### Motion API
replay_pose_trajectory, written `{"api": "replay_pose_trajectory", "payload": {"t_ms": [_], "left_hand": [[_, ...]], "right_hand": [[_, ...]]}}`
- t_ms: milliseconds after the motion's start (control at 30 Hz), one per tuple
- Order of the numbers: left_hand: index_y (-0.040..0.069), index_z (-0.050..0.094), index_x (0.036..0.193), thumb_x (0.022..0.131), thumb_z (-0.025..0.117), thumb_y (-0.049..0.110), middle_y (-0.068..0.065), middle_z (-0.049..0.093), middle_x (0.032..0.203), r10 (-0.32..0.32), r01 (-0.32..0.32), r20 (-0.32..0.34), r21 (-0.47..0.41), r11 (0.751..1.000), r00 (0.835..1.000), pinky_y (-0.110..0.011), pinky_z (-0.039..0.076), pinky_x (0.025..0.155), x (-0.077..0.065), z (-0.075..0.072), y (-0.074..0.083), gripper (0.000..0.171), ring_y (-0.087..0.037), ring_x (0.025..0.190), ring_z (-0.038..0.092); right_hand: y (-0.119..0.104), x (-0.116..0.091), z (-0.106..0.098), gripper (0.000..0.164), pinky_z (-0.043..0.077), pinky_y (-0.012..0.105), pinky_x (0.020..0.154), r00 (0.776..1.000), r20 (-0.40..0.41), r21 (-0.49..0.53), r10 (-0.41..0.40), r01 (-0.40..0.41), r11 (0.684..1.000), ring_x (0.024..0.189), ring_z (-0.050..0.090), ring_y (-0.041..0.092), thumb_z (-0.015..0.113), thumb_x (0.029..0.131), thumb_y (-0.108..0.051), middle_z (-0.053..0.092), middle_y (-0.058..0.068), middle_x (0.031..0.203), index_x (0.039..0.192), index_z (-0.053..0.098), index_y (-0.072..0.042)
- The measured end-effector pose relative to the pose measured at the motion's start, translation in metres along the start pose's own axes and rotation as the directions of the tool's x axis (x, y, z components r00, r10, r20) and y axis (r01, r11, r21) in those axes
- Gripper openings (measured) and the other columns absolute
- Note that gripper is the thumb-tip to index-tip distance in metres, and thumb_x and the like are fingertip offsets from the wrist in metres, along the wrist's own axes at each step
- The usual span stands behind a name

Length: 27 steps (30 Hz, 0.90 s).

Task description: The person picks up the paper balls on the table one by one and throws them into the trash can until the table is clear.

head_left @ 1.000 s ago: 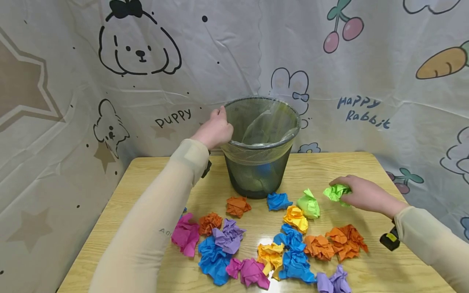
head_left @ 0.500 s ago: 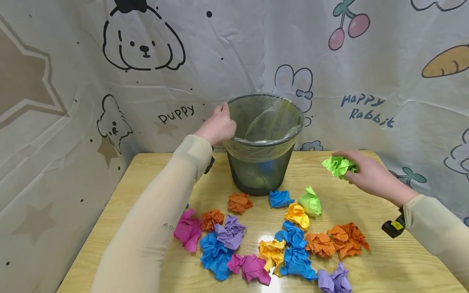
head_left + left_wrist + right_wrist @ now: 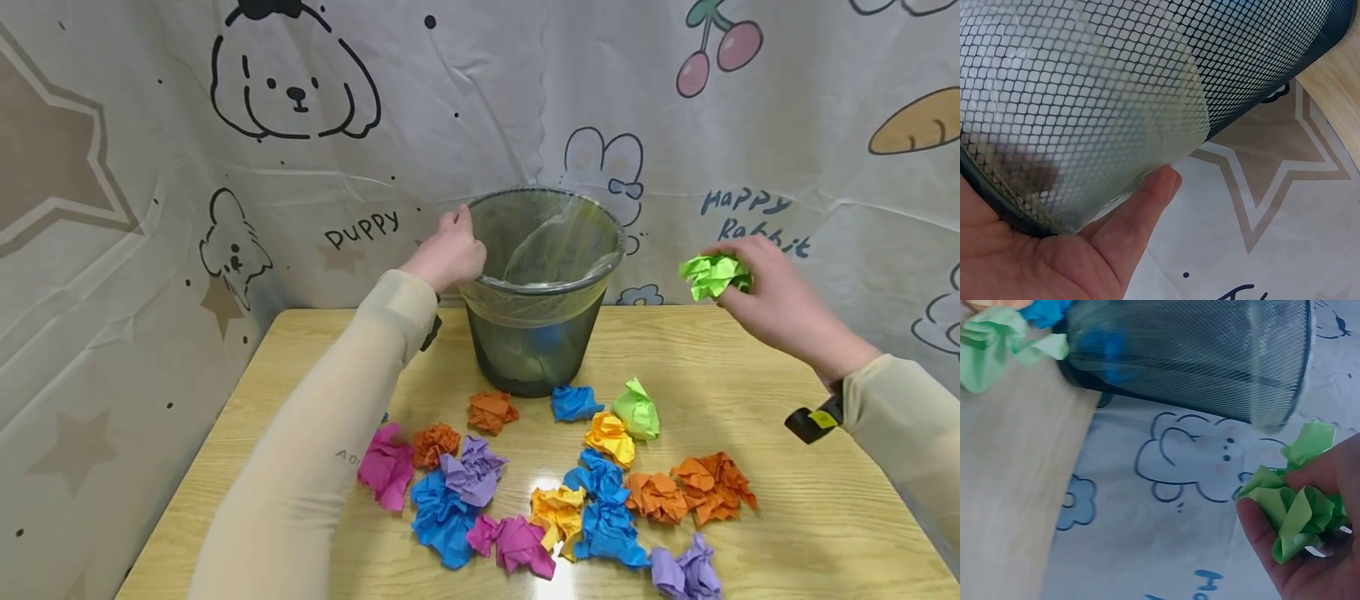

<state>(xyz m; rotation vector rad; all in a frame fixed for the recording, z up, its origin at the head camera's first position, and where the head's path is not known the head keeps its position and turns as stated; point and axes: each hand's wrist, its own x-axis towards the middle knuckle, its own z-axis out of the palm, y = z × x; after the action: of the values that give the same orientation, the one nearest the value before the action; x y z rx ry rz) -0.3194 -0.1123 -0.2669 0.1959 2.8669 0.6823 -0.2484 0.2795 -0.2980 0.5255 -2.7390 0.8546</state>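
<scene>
Light-green crumpled paper ball [image 3: 716, 275]: raised off the tabletop [image 3: 675, 354], to the right of the bin and apart from it. Right hand [image 3: 791, 304] closed around it, thumb and fingers pinching; loose folds poke out past the fingertips.

Round dark mesh waste bin with clear plastic liner [image 3: 517, 362]: upright, far centre, a blue patch showing low through the mesh. Left hand [image 3: 450, 254] clasps the left side of the rim, thumb along the outside, palm against the edge.

Judgement on technique: carry the ball left above the near rim and let go only over the middle of the opening, since protruding folds could snag the liner. Keep left-hand grip light but firm; a hard pull might tilt the bin.

Nearer me: second light-green crumpled paper ball [image 3: 636, 410] touching a yellow-orange crumpled paper ball [image 3: 611, 439], with a blue crumpled paper ball [image 3: 576, 403] near the bin's base.
</scene>
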Motion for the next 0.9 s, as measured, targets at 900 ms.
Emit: {"api": "replay_pose_trajectory", "payload": {"t_ms": [900], "left_hand": [[0.007, -0.014, 0.162, 0.105, 0.025, 0.023, -0.020, -0.007, 0.169, -0.005, 0.005, 0.007, -0.007, 1.000, 1.000, -0.047, 0.042, 0.099, 0.003, 0.000, 0.001, 0.071, -0.038, 0.119, 0.051]], "right_hand": [[-0.072, 0.071, -0.002, 0.042, 0.036, 0.051, 0.093, 0.987, -0.095, 0.036, -0.130, 0.134, 0.990, 0.120, 0.043, 0.031, 0.054, 0.095, 0.001, 0.054, 0.018, 0.135, 0.136, 0.060, 0.002]]}}
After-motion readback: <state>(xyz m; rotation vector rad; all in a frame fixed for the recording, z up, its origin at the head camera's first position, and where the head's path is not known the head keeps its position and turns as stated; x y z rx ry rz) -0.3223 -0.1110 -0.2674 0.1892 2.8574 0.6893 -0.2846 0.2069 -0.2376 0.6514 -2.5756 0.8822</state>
